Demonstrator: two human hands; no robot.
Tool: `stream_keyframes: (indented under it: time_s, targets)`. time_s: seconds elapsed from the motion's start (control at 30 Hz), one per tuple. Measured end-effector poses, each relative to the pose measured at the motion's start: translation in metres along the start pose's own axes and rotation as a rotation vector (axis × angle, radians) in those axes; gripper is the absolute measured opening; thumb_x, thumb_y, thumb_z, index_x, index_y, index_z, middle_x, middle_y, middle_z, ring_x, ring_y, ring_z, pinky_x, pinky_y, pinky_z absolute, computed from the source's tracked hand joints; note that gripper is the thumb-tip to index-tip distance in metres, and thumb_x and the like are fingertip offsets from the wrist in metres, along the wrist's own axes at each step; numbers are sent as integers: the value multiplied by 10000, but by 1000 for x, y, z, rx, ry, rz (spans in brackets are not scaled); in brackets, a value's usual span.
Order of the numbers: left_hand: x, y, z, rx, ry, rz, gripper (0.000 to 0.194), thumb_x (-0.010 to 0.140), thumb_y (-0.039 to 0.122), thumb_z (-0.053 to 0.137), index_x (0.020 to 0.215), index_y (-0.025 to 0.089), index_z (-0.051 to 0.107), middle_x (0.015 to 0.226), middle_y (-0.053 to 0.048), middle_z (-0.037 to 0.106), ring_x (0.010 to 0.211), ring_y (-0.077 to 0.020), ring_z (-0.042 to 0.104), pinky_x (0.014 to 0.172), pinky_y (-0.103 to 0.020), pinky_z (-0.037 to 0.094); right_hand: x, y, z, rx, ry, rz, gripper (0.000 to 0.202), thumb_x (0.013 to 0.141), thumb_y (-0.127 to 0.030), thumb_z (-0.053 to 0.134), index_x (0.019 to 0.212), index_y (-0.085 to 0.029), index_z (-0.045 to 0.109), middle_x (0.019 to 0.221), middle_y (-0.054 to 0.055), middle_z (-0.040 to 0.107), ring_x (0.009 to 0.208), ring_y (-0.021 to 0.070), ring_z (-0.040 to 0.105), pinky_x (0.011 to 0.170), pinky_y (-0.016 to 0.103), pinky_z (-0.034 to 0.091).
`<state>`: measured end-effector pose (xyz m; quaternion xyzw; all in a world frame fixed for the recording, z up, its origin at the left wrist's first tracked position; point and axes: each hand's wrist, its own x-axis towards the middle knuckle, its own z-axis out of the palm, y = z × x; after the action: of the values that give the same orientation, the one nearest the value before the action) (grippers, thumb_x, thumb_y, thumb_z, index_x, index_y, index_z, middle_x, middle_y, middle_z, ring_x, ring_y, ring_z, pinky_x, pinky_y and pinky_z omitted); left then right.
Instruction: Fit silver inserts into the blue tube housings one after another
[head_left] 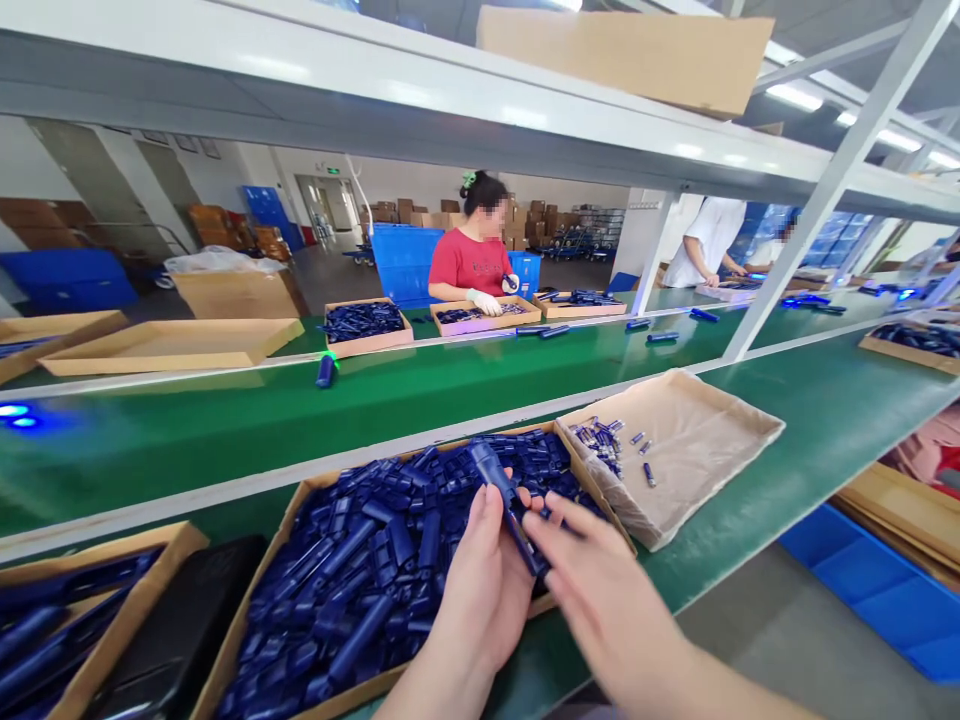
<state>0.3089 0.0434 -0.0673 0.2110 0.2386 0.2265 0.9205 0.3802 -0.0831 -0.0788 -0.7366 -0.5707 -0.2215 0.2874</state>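
Note:
My left hand (487, 580) is wrapped round a dark blue cylindrical part (491, 468), held tilted above a cardboard tray (289, 530) heaped with dark blue plastic pieces (382, 540). Beside it, my right hand (592, 560) has its fingers at the lower end of that part; they are blurred, and whether they hold anything is hidden. Just right of the heaped tray, a shallow lined box (705, 455) bears small silver-and-blue pieces (598, 440).
A black case (180, 630) and another tray of blue parts (67, 610) lie at left. Across the green conveyor (420, 380), a person in red (469, 260) works at trays. A white slanted post (832, 190) and an overhead shelf (420, 90) frame the bench.

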Motion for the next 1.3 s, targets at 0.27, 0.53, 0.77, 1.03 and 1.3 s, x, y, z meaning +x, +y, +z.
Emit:
stream_keyframes:
  time_s: [0.27, 0.53, 0.77, 1.03, 1.3]
  targets:
    - [-8, -3, -2, 345, -80, -98, 383, 895, 455, 595, 1085, 124, 632, 710, -35, 553, 579, -115, 504, 448, -178, 382, 8, 170, -9, -281, -506, 870, 104, 878, -175, 617, 823, -86, 613, 792, 63, 627, 743, 158, 619, 749, 344, 522]
    - [-5, -4, -3, 370, -125, -416, 303, 933, 356, 445, 921, 106, 616, 600, -35, 519, 412, -87, 403, 394, -184, 238, 14, 82, -37, 145, -456, 394, 147, 945, -261, 516, 1031, -184, 609, 927, 23, 655, 767, 112, 594, 710, 229, 490]
    - [-7, -6, -5, 280, -114, -470, 212, 835, 298, 679, 790, 126, 562, 604, -5, 499, 474, -95, 493, 430, -159, 330, 10, 16, -35, 101, -287, -315, 227, 975, -196, 464, 1115, -196, 643, 1074, 45, 660, 937, 159, 590, 855, 295, 503]
    - [-3, 7, -5, 122, -69, -527, 320, 938, 341, 542, 1062, 49, 583, 702, -49, 530, 489, -59, 443, 387, -102, 289, 9, 164, -20, -166, -436, 385, 349, 903, -38, 393, 1104, -121, 666, 1172, 133, 620, 1074, 203, 583, 977, 355, 444]
    - [-3, 2, -7, 298, -87, -522, 287, 924, 375, 518, 808, 114, 547, 704, -48, 536, 427, -64, 409, 366, -144, 269, 8, 228, -13, -147, -505, 389, 103, 891, -146, 578, 803, -113, 618, 831, 21, 616, 788, 120, 597, 774, 282, 488]
